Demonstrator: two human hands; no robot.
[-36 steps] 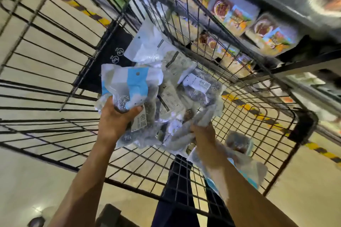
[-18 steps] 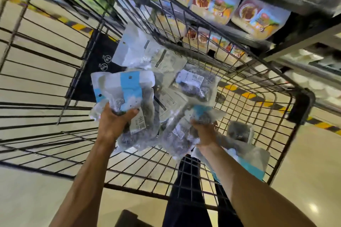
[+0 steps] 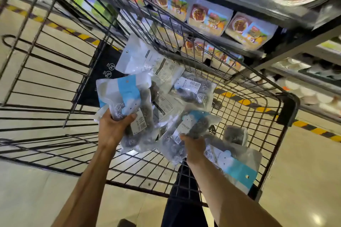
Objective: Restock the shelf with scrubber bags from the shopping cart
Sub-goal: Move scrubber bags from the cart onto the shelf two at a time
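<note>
Over the cart (image 3: 287, 110), my L hand (image 3: 112, 129) grips one scrubber bag (image 3: 127, 96), R hand (image 3: 194, 145) clamps a second bag (image 3: 191, 125). Both held off the pile, prob. for shelving.

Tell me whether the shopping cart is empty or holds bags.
Not empty: scrubber bags lie loose in the cart, besides those the left hand and right hand grip.

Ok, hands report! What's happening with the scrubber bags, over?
Left hand grips blue-topped scrubber bag. Right hand grips second bag. More bags loose in cart. Nothing in the way.
</note>
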